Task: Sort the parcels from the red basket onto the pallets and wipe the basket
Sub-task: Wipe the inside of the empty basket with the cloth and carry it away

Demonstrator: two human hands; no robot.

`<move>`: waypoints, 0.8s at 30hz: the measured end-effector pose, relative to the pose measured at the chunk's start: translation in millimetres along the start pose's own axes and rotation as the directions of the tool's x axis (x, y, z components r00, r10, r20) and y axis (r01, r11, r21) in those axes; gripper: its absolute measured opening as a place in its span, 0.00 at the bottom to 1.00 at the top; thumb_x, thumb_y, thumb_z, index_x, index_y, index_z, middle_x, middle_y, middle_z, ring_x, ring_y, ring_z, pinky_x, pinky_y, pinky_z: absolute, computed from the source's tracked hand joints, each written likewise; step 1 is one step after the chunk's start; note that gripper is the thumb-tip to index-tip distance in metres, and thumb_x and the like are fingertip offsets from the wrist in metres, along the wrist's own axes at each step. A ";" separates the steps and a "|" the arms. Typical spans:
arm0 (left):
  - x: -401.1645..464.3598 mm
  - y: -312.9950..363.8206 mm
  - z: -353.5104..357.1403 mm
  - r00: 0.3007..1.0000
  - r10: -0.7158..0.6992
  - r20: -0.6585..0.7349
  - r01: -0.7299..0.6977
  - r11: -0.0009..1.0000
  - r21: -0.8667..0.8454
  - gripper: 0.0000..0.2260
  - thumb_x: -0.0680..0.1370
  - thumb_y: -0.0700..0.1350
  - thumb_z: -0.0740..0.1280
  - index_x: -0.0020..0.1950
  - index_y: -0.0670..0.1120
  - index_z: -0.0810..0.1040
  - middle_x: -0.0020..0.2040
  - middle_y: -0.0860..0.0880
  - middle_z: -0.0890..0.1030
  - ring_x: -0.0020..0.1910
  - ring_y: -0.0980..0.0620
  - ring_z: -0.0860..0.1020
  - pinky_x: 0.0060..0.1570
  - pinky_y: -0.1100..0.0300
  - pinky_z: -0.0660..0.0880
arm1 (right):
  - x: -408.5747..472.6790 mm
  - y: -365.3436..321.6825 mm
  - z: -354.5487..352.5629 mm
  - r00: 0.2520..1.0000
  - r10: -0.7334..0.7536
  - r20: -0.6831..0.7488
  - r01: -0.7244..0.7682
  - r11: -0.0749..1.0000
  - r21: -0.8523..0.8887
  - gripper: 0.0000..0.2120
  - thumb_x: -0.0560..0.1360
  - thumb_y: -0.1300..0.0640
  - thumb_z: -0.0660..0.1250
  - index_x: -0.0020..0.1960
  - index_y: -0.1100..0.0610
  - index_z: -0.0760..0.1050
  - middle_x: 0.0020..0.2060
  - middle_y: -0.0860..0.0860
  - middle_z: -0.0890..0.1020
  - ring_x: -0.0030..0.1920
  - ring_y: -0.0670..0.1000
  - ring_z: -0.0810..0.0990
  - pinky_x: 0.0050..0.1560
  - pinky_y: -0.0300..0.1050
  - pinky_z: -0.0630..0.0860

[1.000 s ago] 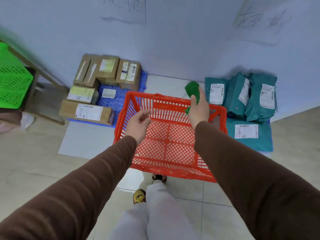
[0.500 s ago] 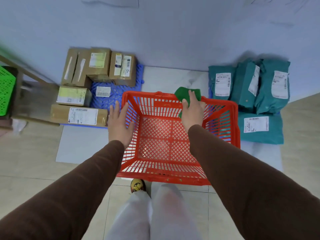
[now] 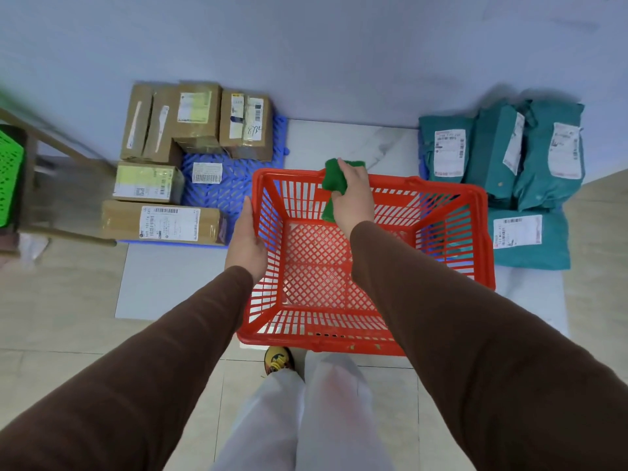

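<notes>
The red basket (image 3: pixel 452 198) stands on the floor in front of me with nothing inside. My left hand (image 3: pixel 246 244) grips its left rim. My right hand (image 3: pixel 353 198) holds a green cloth (image 3: pixel 331 185) against the inside of the far wall, near the far left corner. Several brown cardboard boxes (image 3: pixel 163 224) lie on the blue pallet (image 3: pixel 231 195) to the left. Several teal mailer bags (image 3: pixel 530 239) are piled to the right of the basket; what lies under them is hidden.
A grey wall (image 3: pixel 339 56) runs close behind the pallets. A wooden frame with a green crate (image 3: pixel 10 178) stands at far left. My legs and a yellow shoe (image 3: pixel 278 360) are just behind the basket's near edge.
My left hand moved from above the basket to its left rim and closed on it. My right hand brought the cloth down from the far rim onto the inner far wall.
</notes>
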State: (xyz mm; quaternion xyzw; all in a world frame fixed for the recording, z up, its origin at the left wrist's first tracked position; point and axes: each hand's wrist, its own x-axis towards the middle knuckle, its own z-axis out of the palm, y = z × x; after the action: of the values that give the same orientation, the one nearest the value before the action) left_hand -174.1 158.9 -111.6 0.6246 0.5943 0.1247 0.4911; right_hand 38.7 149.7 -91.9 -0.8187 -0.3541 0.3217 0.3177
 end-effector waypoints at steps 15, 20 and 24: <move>-3.0 3.1 -1.7 1.000 0.009 0.009 -0.009 1.000 -0.008 0.31 0.80 0.58 0.63 0.79 0.64 0.50 0.71 0.50 0.74 0.65 0.49 0.77 0.65 0.43 0.75 | -54.9 33.6 16.6 0.999 0.005 -0.039 -0.011 0.989 -0.145 0.25 0.79 0.70 0.61 0.75 0.57 0.70 0.69 0.51 0.71 0.67 0.53 0.75 0.73 0.49 0.70; -7.4 9.1 -2.8 0.999 0.040 0.008 -0.039 0.999 -0.016 0.30 0.81 0.55 0.65 0.79 0.62 0.52 0.68 0.51 0.76 0.60 0.51 0.79 0.61 0.48 0.77 | -45.3 31.2 -14.1 0.950 0.018 -0.311 -0.019 1.000 -0.001 0.22 0.80 0.65 0.61 0.72 0.53 0.72 0.67 0.49 0.70 0.65 0.44 0.71 0.71 0.37 0.64; -11.2 14.0 -3.7 0.998 0.066 -0.001 -0.066 0.997 -0.048 0.27 0.81 0.54 0.65 0.76 0.64 0.56 0.64 0.53 0.77 0.58 0.54 0.80 0.60 0.49 0.77 | -18.0 30.9 -41.6 0.907 0.041 -0.418 -0.042 0.999 0.006 0.25 0.80 0.67 0.60 0.75 0.50 0.69 0.66 0.51 0.68 0.66 0.46 0.71 0.68 0.33 0.62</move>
State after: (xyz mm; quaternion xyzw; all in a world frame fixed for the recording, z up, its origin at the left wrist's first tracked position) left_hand -171.1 153.6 -94.4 0.6318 0.5701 0.1552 0.5017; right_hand 71.8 106.5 -85.0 -0.8764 -0.2607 0.1451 0.3780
